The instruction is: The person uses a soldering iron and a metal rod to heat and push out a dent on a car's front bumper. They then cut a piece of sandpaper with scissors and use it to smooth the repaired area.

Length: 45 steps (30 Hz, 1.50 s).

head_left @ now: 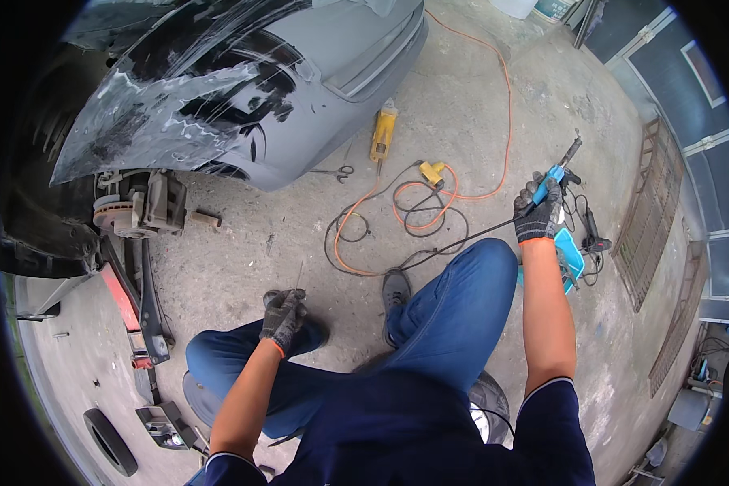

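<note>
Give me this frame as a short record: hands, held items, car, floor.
left hand: gloved, fingers closed around a thin rod, kind unclear
right hand: gloved, gripping a blue power tool, tip pointing away from the person
car: grey body with dark patches; brake disc exposed
floor: orange cord, yellow device, turquoise tray
lower left: loose tyre

1. A corded hand tool point(552, 176) with a blue body and narrow dark nose sits in the right hand point(540, 209), tilted away from the person and rightward.
2. Its black cord point(462, 240) trails leftward from the rear.
3. A thin, straight rod point(300, 274) protrudes from the left hand point(283, 317), pointing away from the person; its colour is unclear.
</note>
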{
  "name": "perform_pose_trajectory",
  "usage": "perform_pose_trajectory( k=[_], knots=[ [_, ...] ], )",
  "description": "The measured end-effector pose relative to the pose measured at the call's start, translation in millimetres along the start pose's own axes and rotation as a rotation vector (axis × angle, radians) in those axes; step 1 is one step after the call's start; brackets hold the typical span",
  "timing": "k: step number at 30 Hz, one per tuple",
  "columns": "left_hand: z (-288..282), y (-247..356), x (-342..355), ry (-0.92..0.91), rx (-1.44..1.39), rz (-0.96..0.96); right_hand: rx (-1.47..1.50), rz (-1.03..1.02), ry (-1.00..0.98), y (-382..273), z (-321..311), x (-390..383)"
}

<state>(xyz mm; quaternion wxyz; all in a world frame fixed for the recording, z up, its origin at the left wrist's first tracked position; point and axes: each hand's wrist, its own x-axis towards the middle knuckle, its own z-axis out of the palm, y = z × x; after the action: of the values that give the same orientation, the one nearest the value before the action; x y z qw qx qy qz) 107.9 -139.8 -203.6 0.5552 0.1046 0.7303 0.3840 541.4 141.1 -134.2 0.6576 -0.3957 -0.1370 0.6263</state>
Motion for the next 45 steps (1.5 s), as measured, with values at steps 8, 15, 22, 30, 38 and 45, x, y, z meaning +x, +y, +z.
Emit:
perform_pose_trajectory(
  k=[8, 15, 22, 30, 38, 45],
  knots=[
    [24, -18, 22, 0.041, 0.022, -0.011, -0.811, -0.294, 0.455, 28, -158, 36],
    [24, -46, 41, 0.105, 0.039, -0.108, -1.603, -0.112, 0.696, 117, -270, -7],
    [17, -37, 49, -0.007, 0.013, -0.125, -1.707, 0.090, 0.732, 151, -321, 18],
    [42, -32, 70, 0.016, 0.104, -0.032, -1.888, 0.296, 0.768, 155, -339, 25],
    [66, -55, 123, -0.006, 0.477, 0.115, -2.042, -0.140, 0.527, 130, -341, 38],
    [33, -126, 243, 0.063, 0.685, 0.028, -1.658, -0.081, -0.004, 211, -258, 27]
  ],
)
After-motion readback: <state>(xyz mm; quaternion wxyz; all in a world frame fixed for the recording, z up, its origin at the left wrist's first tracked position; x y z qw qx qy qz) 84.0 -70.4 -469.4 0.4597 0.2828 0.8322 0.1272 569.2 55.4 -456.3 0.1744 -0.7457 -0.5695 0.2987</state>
